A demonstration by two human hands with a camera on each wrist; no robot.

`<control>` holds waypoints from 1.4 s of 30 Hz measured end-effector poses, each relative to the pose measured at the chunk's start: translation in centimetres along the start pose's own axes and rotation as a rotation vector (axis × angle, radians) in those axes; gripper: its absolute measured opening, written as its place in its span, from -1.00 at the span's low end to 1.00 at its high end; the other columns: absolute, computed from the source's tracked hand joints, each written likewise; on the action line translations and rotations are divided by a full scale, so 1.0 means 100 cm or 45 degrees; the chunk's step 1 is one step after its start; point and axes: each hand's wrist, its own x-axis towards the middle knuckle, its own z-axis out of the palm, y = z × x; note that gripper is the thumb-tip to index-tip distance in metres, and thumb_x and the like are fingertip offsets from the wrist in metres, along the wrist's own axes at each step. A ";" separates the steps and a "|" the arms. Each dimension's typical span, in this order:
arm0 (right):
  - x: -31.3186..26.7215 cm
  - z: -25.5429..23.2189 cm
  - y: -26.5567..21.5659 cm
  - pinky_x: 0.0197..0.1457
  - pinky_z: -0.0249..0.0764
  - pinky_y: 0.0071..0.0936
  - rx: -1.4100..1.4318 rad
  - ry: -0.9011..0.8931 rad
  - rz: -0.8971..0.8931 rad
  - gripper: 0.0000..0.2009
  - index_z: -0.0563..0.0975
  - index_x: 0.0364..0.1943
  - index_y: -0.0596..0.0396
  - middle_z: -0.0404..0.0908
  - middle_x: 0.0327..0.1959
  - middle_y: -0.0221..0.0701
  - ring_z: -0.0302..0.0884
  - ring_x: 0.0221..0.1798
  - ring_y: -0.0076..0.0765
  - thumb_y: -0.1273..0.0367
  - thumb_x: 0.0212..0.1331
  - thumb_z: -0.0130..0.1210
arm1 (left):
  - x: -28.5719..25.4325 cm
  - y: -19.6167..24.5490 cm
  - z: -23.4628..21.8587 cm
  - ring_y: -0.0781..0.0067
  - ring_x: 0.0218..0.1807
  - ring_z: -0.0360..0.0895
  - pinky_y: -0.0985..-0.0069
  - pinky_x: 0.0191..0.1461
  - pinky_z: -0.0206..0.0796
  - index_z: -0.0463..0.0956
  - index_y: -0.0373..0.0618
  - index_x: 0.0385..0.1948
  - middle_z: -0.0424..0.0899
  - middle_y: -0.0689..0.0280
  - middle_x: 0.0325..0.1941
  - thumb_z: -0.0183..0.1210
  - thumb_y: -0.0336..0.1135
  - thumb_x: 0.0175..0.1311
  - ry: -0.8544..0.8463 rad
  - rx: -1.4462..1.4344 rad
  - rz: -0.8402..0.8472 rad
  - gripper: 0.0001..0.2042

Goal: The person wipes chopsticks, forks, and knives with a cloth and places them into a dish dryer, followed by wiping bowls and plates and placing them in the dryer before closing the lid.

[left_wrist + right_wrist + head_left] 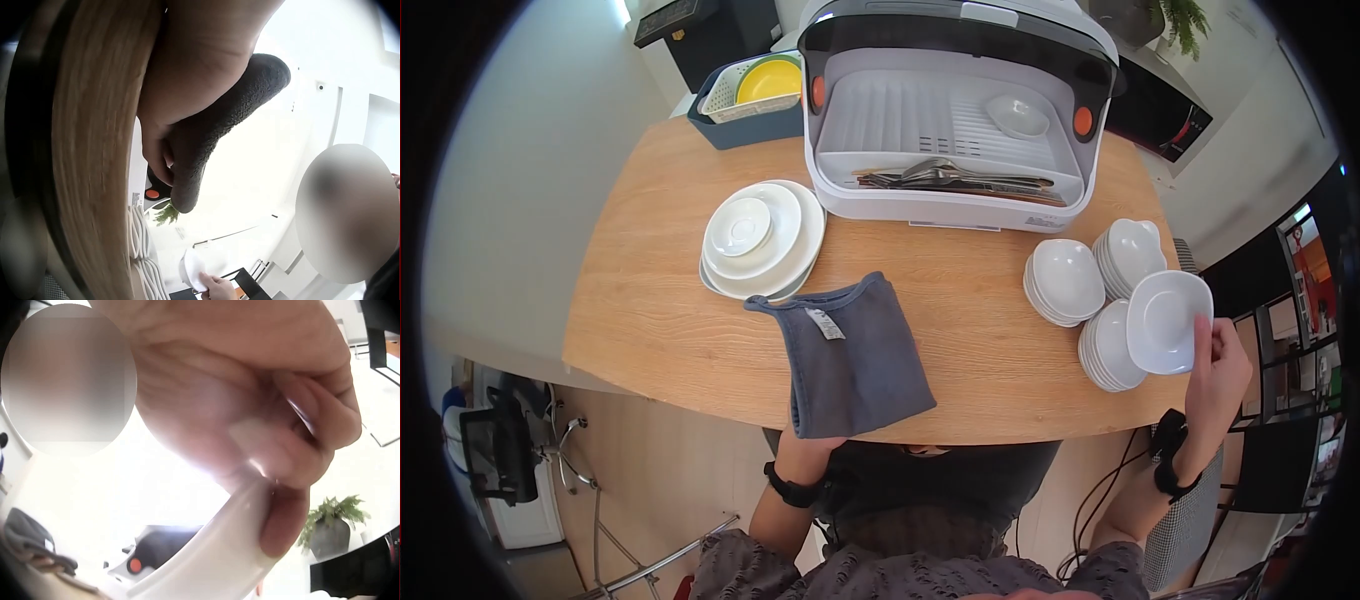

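So the right hand [1220,365] has 1 white bowl [1162,325] pinched by the rim, held up near 3 bowl stacks [1068,280] on the desk [990,350]; left hand [810,450] grips 1 gray cloth [855,360].

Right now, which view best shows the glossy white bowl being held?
The head view: the glossy white bowl shows nearly whole, inside visible, the right hand gripping its rim. The right wrist view gives only part, close up; the left wrist view, a small side glimpse.

Matt grey cloth [855,360], glossy white bowl [1168,322], perhaps ceramic; smooth wood-look table [980,380].
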 end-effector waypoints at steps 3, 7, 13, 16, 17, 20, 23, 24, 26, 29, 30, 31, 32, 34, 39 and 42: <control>-0.036 0.021 -0.036 -0.45 0.26 -0.58 0.390 0.093 -0.009 -0.77 0.61 -0.21 0.31 0.51 -0.61 -0.34 0.30 -0.52 -0.69 0.34 0.38 0.15 | -0.001 -0.001 0.002 0.16 0.41 0.34 0.05 0.48 0.20 0.21 -0.10 0.40 0.36 0.19 0.43 -0.14 0.06 0.55 -0.088 -0.172 -0.069 -0.45; -0.069 0.052 -0.082 -0.51 0.27 -0.54 0.342 -0.206 -0.158 -0.82 0.63 -0.20 0.27 0.50 -0.67 -0.30 0.38 -0.64 -0.53 0.39 0.29 0.21 | -0.004 -0.007 0.051 0.31 0.17 0.55 0.29 0.20 0.51 0.26 -0.10 0.34 0.50 0.22 0.20 -0.06 -0.08 0.56 0.120 0.311 -0.024 -0.55; -0.090 0.077 -0.117 -0.49 0.40 -0.41 0.494 -0.479 -0.373 -0.79 0.63 -0.10 0.16 0.63 -0.51 -0.21 0.54 -0.60 -0.26 0.37 0.24 0.27 | 0.016 -0.030 0.120 0.46 0.07 0.57 0.47 0.15 0.46 0.22 -0.19 0.34 0.57 0.24 0.11 0.13 -0.17 0.48 0.170 1.037 0.025 -0.49; -0.104 0.087 -0.113 -0.47 0.44 -0.38 0.475 -0.385 -0.492 -0.71 0.60 0.02 0.12 0.65 -0.39 -0.23 0.58 -0.54 -0.22 0.41 0.21 0.27 | 0.022 -0.031 0.119 0.43 0.04 0.58 0.47 0.13 0.43 0.28 -0.21 0.28 0.62 0.23 0.04 0.23 -0.28 0.41 0.108 1.334 0.281 -0.51; -0.109 0.090 -0.110 -0.46 0.44 -0.37 0.468 -0.345 -0.514 -0.71 0.59 0.03 0.12 0.65 -0.39 -0.23 0.59 -0.53 -0.20 0.43 0.22 0.26 | 0.021 -0.030 0.120 0.39 0.02 0.61 0.45 0.10 0.45 0.30 -0.20 0.27 0.63 0.21 0.03 0.24 -0.30 0.38 0.113 1.440 0.348 -0.51; -0.115 0.091 -0.102 -0.43 0.46 -0.34 0.429 -0.315 -0.624 -0.70 0.59 0.05 0.12 0.65 -0.37 -0.25 0.60 -0.49 -0.15 0.47 0.22 0.23 | 0.015 -0.022 0.130 0.20 -0.03 0.67 0.38 -0.01 0.50 0.37 -0.16 0.22 0.65 0.10 0.00 0.28 -0.38 0.31 0.076 1.905 0.389 -0.54; -0.106 0.079 -0.096 -0.42 0.46 -0.33 0.322 -0.454 -0.801 -0.69 0.58 0.06 0.13 0.64 -0.34 -0.26 0.60 -0.47 -0.14 0.50 0.20 0.22 | 0.012 -0.019 0.138 -0.03 -0.08 0.67 0.29 -0.11 0.51 0.43 -0.12 0.17 0.66 0.02 -0.06 0.29 -0.44 0.24 -0.141 2.361 0.486 -0.57; -0.103 0.078 -0.096 -0.43 0.45 -0.33 0.268 -0.496 -0.837 -0.68 0.57 0.06 0.13 0.64 -0.33 -0.27 0.60 -0.46 -0.15 0.51 0.19 0.22 | 0.012 -0.019 0.139 -0.10 -0.10 0.66 0.26 -0.14 0.51 0.45 -0.11 0.15 0.67 0.00 -0.09 0.29 -0.46 0.22 -0.245 2.495 0.544 -0.57; -0.102 0.080 -0.095 -0.44 0.43 -0.31 0.327 -0.497 -0.769 -0.69 0.57 0.05 0.14 0.63 -0.35 -0.27 0.58 -0.48 -0.14 0.51 0.19 0.22 | 0.015 -0.016 0.137 -0.12 -0.13 0.66 0.24 -0.15 0.50 0.45 -0.12 0.14 0.68 0.00 -0.16 0.29 -0.46 0.23 -0.224 2.407 0.622 -0.58; -0.103 0.085 -0.101 -0.47 0.40 -0.25 0.565 -0.485 -0.495 -0.73 0.56 0.00 0.15 0.61 -0.43 -0.25 0.55 -0.52 -0.08 0.49 0.21 0.20 | 0.025 -0.014 0.143 -0.13 -0.16 0.65 0.23 -0.17 0.49 0.45 -0.12 0.13 0.68 0.01 -0.21 0.29 -0.44 0.23 -0.053 2.168 0.677 -0.59; -0.102 0.079 -0.106 -0.47 0.39 -0.21 0.581 -0.558 -0.429 -0.74 0.55 -0.01 0.16 0.61 -0.45 -0.22 0.55 -0.53 -0.03 0.49 0.21 0.19 | 0.028 -0.013 0.146 -0.13 -0.17 0.65 0.23 -0.18 0.49 0.44 -0.11 0.13 0.68 0.01 -0.22 0.29 -0.44 0.23 0.029 2.070 0.679 -0.58; -0.101 0.076 -0.109 -0.47 0.39 -0.18 0.596 -0.628 -0.362 -0.76 0.54 -0.03 0.17 0.60 -0.47 -0.19 0.55 -0.54 0.02 0.48 0.22 0.18 | 0.032 -0.010 0.149 -0.13 -0.17 0.65 0.23 -0.18 0.48 0.44 -0.11 0.13 0.68 0.01 -0.22 0.29 -0.43 0.23 -0.007 2.082 0.714 -0.59; -0.100 0.079 -0.108 -0.46 0.39 -0.14 0.566 -0.638 -0.395 -0.77 0.52 -0.04 0.18 0.59 -0.50 -0.16 0.54 -0.54 0.07 0.48 0.23 0.16 | 0.037 -0.007 0.152 -0.13 -0.18 0.65 0.23 -0.18 0.48 0.44 -0.11 0.13 0.68 0.01 -0.22 0.29 -0.43 0.23 -0.046 2.096 0.746 -0.59; -0.091 0.087 -0.104 -0.46 0.39 -0.06 0.503 -0.645 -0.458 -0.79 0.50 -0.06 0.19 0.58 -0.55 -0.10 0.53 -0.54 0.18 0.48 0.24 0.14 | 0.040 -0.001 0.165 -0.14 -0.18 0.64 0.22 -0.18 0.47 0.44 -0.11 0.13 0.68 0.02 -0.22 0.30 -0.42 0.22 -0.111 2.166 0.763 -0.58; -0.047 0.089 -0.123 -0.37 0.44 0.04 0.201 -0.629 -0.772 -0.80 0.48 -0.07 0.22 0.59 -0.54 -0.02 0.56 -0.46 0.26 0.44 0.29 0.06 | 0.071 0.024 0.178 -0.14 -0.12 0.62 0.26 -0.11 0.48 0.46 -0.13 0.11 0.67 0.00 -0.13 0.30 -0.44 0.21 -0.534 2.590 0.928 -0.59; -0.017 0.111 -0.141 -0.28 0.46 0.07 0.326 -0.571 -0.753 -0.79 0.48 -0.09 0.25 0.61 -0.48 0.04 0.59 -0.37 0.29 0.39 0.32 0.01 | 0.092 0.039 0.190 -0.02 -0.08 0.65 0.34 -0.06 0.48 0.47 -0.16 0.08 0.68 0.03 -0.07 0.30 -0.39 0.24 -0.279 2.633 0.781 -0.62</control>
